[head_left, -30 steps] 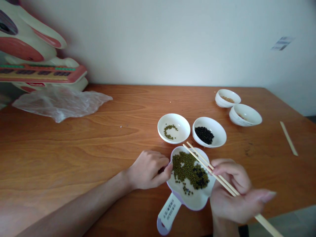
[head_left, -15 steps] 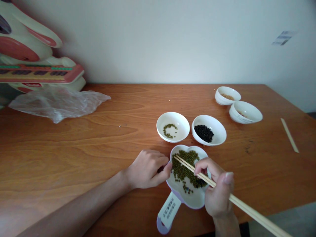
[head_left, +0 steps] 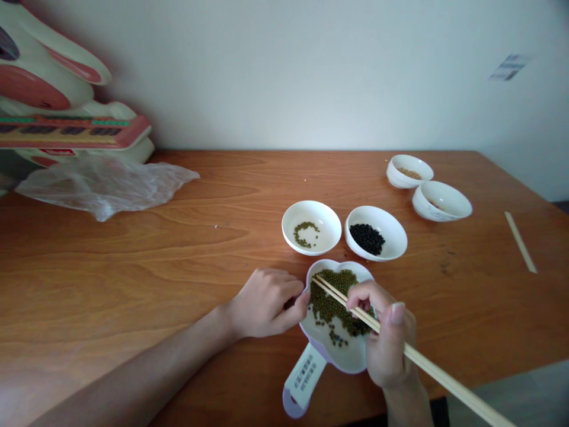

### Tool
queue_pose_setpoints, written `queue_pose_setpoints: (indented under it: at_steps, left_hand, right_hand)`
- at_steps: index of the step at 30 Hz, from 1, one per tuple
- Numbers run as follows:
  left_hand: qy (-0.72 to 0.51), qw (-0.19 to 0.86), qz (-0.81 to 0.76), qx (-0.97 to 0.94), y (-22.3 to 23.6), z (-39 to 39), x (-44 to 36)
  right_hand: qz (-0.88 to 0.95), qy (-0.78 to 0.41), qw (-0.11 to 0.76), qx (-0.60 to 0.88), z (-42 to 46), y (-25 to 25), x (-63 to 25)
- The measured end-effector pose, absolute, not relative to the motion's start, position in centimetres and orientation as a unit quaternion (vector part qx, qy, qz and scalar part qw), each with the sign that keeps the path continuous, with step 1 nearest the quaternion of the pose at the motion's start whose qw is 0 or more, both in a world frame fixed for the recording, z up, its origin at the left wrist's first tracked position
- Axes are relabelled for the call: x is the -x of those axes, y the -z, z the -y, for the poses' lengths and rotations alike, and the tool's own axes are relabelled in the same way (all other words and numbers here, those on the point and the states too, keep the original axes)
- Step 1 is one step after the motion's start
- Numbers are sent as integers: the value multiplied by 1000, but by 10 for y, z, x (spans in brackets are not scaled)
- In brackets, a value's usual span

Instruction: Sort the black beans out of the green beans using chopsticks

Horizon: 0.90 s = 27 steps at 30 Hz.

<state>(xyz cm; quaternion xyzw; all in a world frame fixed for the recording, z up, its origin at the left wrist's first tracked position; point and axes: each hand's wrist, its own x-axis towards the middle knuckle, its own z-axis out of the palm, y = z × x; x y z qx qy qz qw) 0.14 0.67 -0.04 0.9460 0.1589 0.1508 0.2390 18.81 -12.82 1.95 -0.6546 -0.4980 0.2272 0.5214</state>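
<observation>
Two chopsticks (head_left: 438,373), gripped by the right hand's (head_left: 389,347) fingers, meet green mung beans (head_left: 326,307) beside the scalloped scoop's (head_left: 351,357) left rim, near the table's (head_left: 222,261) front edge; the left hand's (head_left: 269,303) curled fingers hold that rim.

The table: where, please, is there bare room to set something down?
The widest patch lies between the plastic bag and the left arm, bare but for a speck. Another lies between the right hand and the thin stick. Crowded: the middle, where the left hand, dish, chopsticks and two nearer bowls sit close.
</observation>
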Motion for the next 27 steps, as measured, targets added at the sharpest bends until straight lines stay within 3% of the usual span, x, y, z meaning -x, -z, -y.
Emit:
queue_pose_setpoints:
  at_steps: [27]
  left_hand:
    - [-146,244,-162,-945,2,-6,0]
  right_hand:
    - [478,-197,534,669,129,-21,-183]
